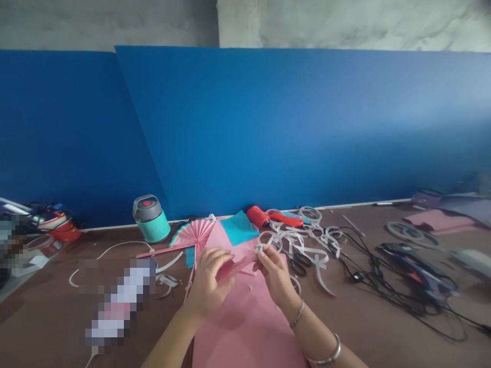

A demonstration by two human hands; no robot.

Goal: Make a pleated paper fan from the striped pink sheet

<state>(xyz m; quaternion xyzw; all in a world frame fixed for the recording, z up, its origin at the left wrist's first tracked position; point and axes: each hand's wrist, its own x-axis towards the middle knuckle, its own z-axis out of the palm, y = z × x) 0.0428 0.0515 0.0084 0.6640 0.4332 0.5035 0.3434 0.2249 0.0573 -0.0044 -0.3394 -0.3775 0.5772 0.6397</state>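
Note:
My left hand (209, 281) and my right hand (273, 271) together pinch a narrow folded strip of pink paper (237, 267), one hand at each end, a little above the table. Under them lies a large pink sheet (245, 322) reaching toward me. A pleated pink paper fan (194, 233) sits just behind my left hand, with a teal paper square (240, 227) beside it. My right wrist carries a chain bracelet and a silver bangle.
Curled white paper strips (307, 245) and black scissors (299, 263) lie right of my hands. A red spool (258, 216), a teal lidded jar (151, 219), a glue gun with black cables (414, 268) and pink and purple sheets (441, 220) stand around. A blue board (268, 128) backs the brown table.

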